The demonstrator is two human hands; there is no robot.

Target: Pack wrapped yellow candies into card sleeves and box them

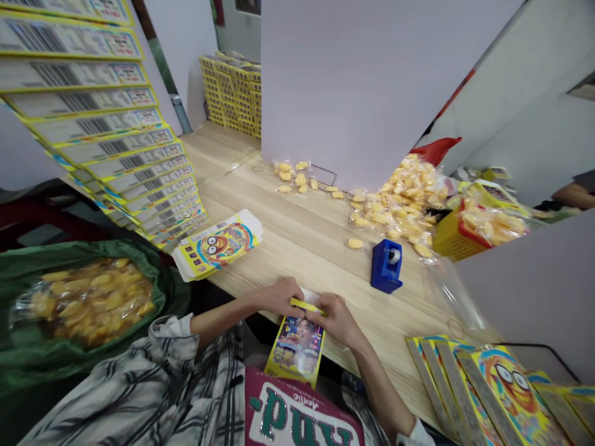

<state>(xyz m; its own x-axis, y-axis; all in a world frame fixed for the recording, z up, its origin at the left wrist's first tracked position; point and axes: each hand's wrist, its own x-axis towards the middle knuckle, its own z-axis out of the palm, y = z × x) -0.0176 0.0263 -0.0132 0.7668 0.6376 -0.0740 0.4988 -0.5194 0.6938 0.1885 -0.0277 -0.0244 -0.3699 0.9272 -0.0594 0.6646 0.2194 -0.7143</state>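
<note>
My left hand (284, 296) and my right hand (335, 317) are both curled in, fingers bent and thumbs pressed down, pinching the yellow end flap of a printed box (297, 350) from either side. The box lies at the near edge of the counter (283, 238), its picture side up and its lower end toward my body. Just ahead and to the right of my hands stands a blue tape dispenser (387, 266). Beyond it, wrapped yellow pieces (409, 192) are heaped on the counter, beside a yellow basket (458, 232) with a red rim that holds more of them. Flat cartons (220, 244) lie to my left, near a tall fanned stack of barcoded cartons (125, 136). Below that stack, a green bag (93, 303) sits open, full of wrapped pieces. At my far right, more yellow boxes (502, 390) lean against one another.
</note>
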